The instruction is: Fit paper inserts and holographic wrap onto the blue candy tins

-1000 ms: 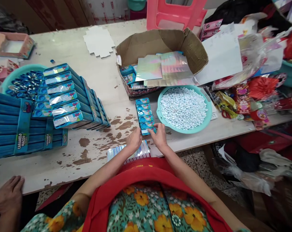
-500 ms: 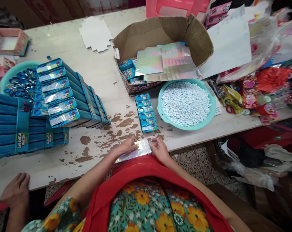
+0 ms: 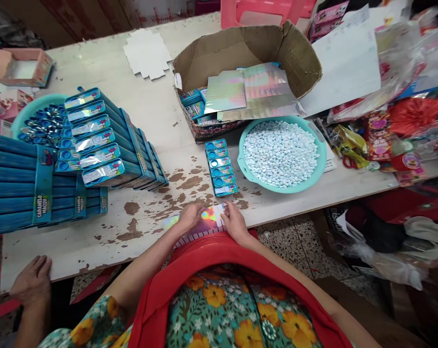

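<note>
A shiny holographic sheet [image 3: 209, 218] with a row of cut strips along its near side lies at the table's front edge, against the red apron. My left hand [image 3: 190, 216] rests on it with fingers bent. At its right end, my right hand [image 3: 235, 220] pinches the sheet between thumb and fingers. Just beyond stands a short row of small blue boxes [image 3: 222, 168]. To their right is a turquoise bowl [image 3: 241, 166] full of pale candies.
Stacked long blue boxes [image 3: 106, 140] and a bowl of blue-and-silver pieces [image 3: 23, 113] stand at left. A cardboard box [image 3: 237, 46] holds holographic sheets. Plastic packets [image 3: 378, 137] clutter the right. Another person's hand [image 3: 32, 280] touches the table edge at lower left.
The sheet now shows bright colours and its cut strips, and extends farther left past my left hand. My left hand has shifted slightly left. The whole view has moved a little.
</note>
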A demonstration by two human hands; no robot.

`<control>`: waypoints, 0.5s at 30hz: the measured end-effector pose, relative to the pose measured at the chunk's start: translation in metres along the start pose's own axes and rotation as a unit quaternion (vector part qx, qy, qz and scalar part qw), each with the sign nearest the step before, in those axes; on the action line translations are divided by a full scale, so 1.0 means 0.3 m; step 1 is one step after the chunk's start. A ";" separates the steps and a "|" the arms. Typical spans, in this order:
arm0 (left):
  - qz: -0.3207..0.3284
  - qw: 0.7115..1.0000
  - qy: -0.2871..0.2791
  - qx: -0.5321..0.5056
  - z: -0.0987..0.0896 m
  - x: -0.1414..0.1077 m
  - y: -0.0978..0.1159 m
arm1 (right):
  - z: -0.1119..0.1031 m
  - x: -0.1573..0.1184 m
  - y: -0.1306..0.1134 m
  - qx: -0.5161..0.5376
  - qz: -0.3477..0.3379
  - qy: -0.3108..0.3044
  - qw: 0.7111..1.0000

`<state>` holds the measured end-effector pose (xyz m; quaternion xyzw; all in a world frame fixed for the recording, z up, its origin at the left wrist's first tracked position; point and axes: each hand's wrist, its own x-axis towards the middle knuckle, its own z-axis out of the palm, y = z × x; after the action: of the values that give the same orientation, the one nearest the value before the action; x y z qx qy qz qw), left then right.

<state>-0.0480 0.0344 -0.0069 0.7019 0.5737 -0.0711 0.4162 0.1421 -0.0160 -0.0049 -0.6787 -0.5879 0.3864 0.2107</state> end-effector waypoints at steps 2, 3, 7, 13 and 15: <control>0.012 1.000 0.011 0.008 -0.002 0.002 -0.005 | -0.011 0.003 -0.032 -0.089 -0.085 0.004 0.992; 0.020 1.000 0.015 0.015 -0.004 0.002 -0.007 | -0.012 0.007 -0.045 -0.130 -0.124 -0.009 0.984; 0.020 0.999 0.019 0.039 -0.010 0.001 -0.009 | 0.006 0.022 -0.056 -0.199 -0.215 -0.084 0.952; 0.005 1.000 0.017 0.022 -0.004 0.008 -0.018 | -0.032 0.011 -0.046 -0.180 -0.244 -0.098 0.948; -0.012 0.999 0.027 0.015 -0.011 0.004 -0.007 | -0.073 0.011 -0.074 -0.168 -0.238 -0.092 0.952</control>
<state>-0.0507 0.0374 -0.0066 0.7026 0.5918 -0.0657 0.3896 0.1450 -0.0044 0.0239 -0.5062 -0.8059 0.2808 0.1246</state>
